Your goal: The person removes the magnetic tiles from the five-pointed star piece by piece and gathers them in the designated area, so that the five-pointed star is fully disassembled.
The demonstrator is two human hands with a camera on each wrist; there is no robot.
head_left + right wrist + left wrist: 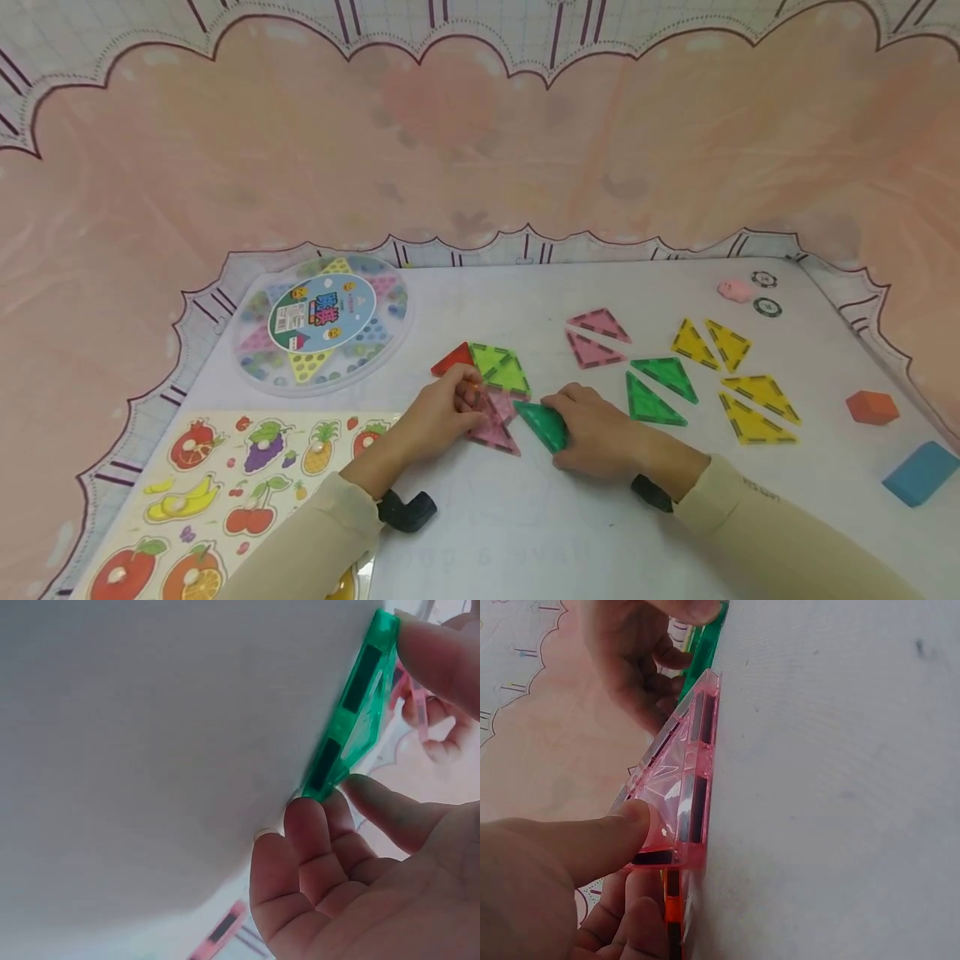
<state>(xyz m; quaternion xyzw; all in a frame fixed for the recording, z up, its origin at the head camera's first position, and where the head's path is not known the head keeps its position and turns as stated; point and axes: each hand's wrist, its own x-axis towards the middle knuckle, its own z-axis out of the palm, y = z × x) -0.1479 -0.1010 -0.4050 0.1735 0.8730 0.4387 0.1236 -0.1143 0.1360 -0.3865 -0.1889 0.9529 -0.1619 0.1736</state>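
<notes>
My left hand (447, 410) is at a flat group of translucent magnetic tiles. Its thumb presses a pink triangle tile (671, 791), while its other fingers curl beside an orange tile (673, 907). The group also shows a red triangle tile (454, 358) and lime-green tiles (501, 368) behind the hand. My right hand (596, 427) pinches a green triangle tile (546, 425) between thumb and fingers, close to the right side of the pink tile. In the right wrist view, the green tile (349, 712) stands edge-on, one corner at the thumb and another at the fingertips.
Paired pink tiles (596, 347), green tiles (652, 404) and yellow tiles (757, 421) lie to the right. Beyond them are an orange block (872, 407), a blue block (921, 473) and a small pink figure (735, 290). A round game box (247, 367) and a fruit puzzle board (217, 454) lie left.
</notes>
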